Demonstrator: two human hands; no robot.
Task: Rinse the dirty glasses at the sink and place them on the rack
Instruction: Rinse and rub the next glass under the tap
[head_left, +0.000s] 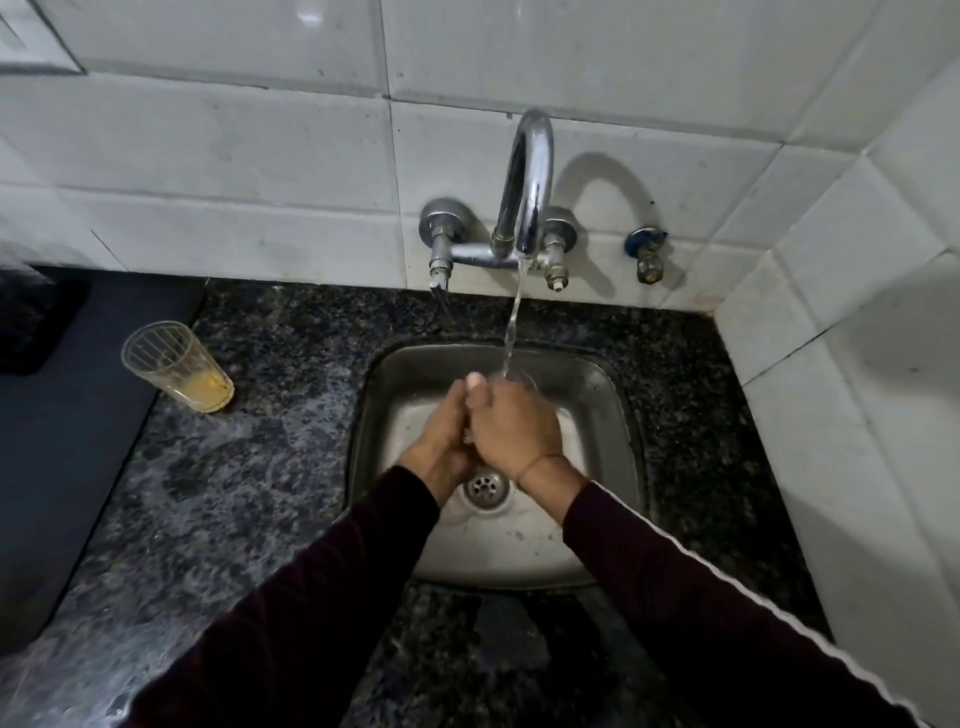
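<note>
Both my hands are together over the steel sink (374, 415), under the running stream from the tap (524, 182). My left hand (444, 434) and my right hand (517, 426) are wrapped around a clear glass (525, 380). Only a bit of its rim shows where the water lands; the hands hide the rest of it. A second glass (176, 366) stands upright on the counter to the left of the sink, apart from my hands. It has yellowish residue in its bottom.
The speckled dark granite counter (249, 467) surrounds the sink. A dark mat (78, 426) lies at the far left with a black object (31, 322) behind it. White tiled walls close the back and right side. A small valve (647, 254) sticks out right of the tap.
</note>
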